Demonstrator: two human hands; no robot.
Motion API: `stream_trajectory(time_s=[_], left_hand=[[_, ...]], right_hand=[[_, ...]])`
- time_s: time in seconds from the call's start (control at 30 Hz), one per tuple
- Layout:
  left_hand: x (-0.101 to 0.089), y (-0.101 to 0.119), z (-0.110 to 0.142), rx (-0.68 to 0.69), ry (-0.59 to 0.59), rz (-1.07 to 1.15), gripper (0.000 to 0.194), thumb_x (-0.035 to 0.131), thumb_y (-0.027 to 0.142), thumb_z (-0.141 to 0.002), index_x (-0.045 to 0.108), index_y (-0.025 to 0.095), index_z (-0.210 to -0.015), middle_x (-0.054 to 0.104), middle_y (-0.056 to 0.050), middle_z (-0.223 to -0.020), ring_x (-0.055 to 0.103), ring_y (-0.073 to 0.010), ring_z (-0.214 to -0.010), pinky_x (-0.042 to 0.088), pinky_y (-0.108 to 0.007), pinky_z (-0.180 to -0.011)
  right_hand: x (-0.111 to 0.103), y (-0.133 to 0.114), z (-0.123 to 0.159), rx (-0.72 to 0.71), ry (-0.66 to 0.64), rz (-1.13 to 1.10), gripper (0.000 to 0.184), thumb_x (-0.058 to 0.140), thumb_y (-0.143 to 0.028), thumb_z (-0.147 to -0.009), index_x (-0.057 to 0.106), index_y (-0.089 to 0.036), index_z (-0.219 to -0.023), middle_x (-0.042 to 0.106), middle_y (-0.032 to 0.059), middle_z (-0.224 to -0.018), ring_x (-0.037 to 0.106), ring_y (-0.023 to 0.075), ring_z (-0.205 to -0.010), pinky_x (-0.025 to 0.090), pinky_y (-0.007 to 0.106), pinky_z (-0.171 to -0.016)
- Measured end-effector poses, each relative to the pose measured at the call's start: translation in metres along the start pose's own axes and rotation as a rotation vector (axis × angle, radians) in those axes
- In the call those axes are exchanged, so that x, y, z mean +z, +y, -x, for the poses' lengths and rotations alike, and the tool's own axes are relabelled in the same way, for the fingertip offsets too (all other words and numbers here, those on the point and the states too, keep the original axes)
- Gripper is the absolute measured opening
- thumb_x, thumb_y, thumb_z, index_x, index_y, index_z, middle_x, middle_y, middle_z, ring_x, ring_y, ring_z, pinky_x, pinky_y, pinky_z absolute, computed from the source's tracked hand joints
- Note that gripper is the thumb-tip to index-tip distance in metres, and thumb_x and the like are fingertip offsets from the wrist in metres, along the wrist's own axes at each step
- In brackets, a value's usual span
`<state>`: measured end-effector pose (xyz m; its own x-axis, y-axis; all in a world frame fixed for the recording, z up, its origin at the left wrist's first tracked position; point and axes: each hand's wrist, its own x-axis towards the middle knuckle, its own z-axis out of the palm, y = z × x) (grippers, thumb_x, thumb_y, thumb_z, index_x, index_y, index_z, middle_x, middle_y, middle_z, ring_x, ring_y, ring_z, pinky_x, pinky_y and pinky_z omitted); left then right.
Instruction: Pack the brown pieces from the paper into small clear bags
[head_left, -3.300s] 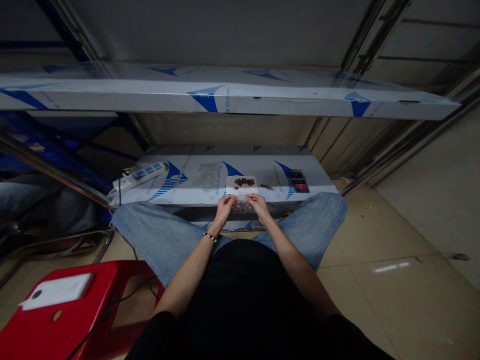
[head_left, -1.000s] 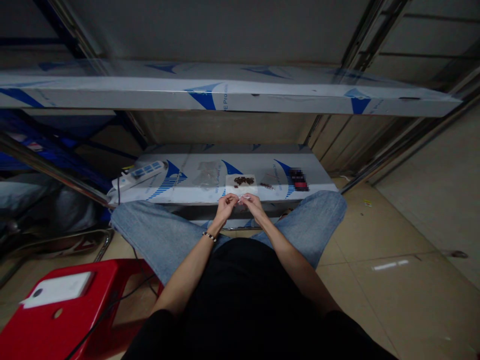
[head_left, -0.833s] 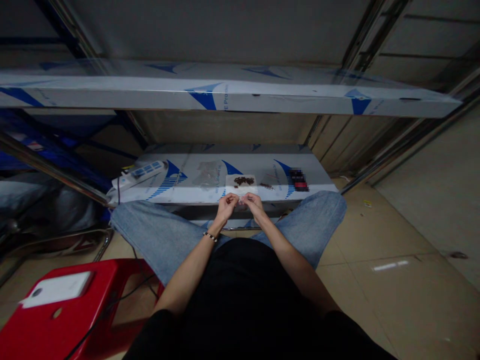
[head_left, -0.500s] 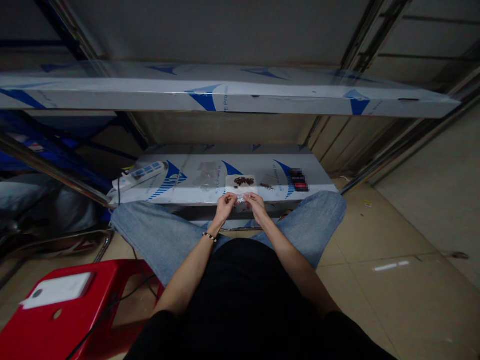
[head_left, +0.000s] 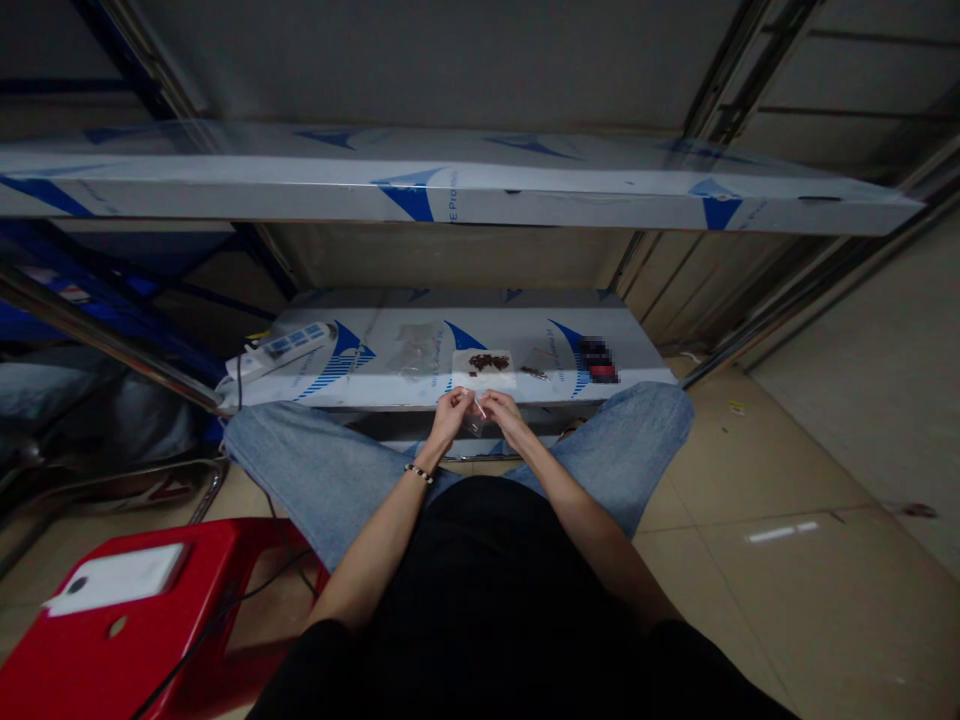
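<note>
clear plastic bag betw. both hands, at the front edge of the lower shelf.
left hand & right hand each pinch it, fingertips close; vs. 0.5 s ago it's gone from stretched across to hanging at a slant, so prob. still being worked; contents too small to tell. just beyond: white pad w/ dark brown bits; loose dark pieces to its right, clear packaging left, power strip far left.

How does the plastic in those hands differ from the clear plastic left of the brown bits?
The held plastic hangs between the left hand and right hand; the other plastic lies on the shelf. The held plastic looks smaller than the other plastic. Both look clear.
</note>
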<state>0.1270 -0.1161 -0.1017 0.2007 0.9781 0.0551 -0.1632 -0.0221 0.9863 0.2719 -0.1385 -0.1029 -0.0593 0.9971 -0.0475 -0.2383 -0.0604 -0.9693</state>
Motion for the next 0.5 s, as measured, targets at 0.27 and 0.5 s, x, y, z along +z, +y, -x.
stream_trajectory(time_s=[0.27, 0.5], left_hand=[[0.0034, 0.0046, 0.0015, 0.029, -0.056, -0.018, 0.03, 0.074, 0.046, -0.08, 0.066, 0.017, -0.079, 0.066, -0.002, -0.07, 0.06, -0.0156, -0.062, 0.049, -0.027, -0.062], [0.0066, 0.0093, 0.0029, 0.069, -0.135, -0.086, 0.029, 0.068, 0.043, -0.084, 0.066, 0.016, -0.072, 0.067, -0.004, -0.069, 0.06, -0.0163, -0.063, 0.047, -0.027, -0.062]], right_hand=[[-0.0063, 0.0025, -0.0039, -0.093, 0.103, -0.003, 0.036, 0.077, -0.054, -0.072, 0.065, -0.021, -0.079, 0.063, -0.0009, -0.068, 0.053, 0.014, -0.061, 0.04, 0.025, -0.058], [-0.0095, -0.0018, -0.0041, -0.095, 0.093, 0.127, 0.044, 0.08, -0.059, -0.066, 0.057, -0.022, -0.062, 0.063, 0.001, -0.059, 0.051, 0.0149, -0.055, 0.038, 0.027, -0.055]])
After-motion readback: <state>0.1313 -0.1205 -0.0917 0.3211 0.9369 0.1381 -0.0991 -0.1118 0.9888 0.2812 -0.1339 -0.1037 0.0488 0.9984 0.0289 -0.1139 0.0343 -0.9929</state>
